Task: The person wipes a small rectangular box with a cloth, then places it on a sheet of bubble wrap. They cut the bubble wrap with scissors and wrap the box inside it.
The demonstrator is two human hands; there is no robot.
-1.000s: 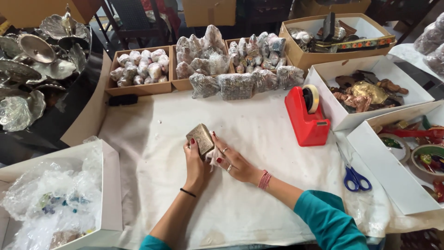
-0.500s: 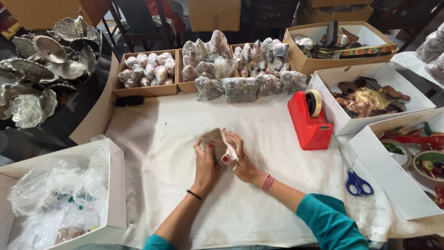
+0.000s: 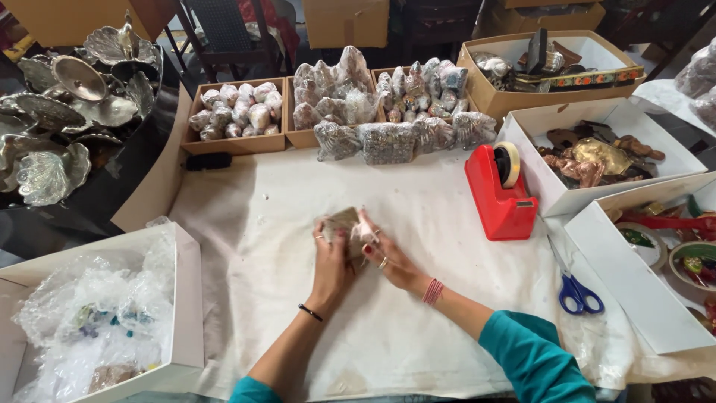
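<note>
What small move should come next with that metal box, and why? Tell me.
Probably keep rubbing with the cloth: the left hand grips the small metal box above the white sheet, and the right hand presses the cloth against its side.

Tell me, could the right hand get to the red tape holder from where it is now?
Probably yes. The right hand is busy on the small metal box, with a bit of cloth, but only bare white table cover lies between it and the red tape holder. It would have to let go first.
</note>
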